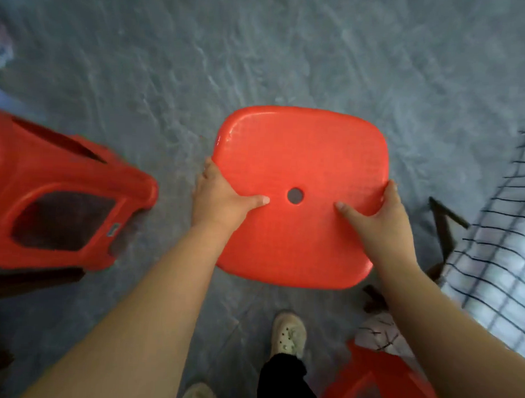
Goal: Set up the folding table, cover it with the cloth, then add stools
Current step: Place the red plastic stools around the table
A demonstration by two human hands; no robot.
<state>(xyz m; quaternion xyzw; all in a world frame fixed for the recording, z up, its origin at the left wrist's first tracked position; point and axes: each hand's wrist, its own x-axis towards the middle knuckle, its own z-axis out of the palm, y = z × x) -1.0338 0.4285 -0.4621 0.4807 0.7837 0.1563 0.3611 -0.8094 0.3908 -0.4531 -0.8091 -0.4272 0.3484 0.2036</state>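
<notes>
Three red plastic stools: nearest us, one stool [376,387] sits at the corner of the folding table [446,235], already draped in white black-checked cloth [497,260]. Our left hand [216,194] and right hand [385,212] clasp a second stool [301,158] over the grey floor [260,56] by its seat edges, thumbs on top; we judge it and the tipped third stool [47,191] unplaced

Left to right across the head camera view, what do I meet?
Red plastic stool, left hand, red square plastic stool seat with a round hole, right hand, white cloth with black checks.
</notes>
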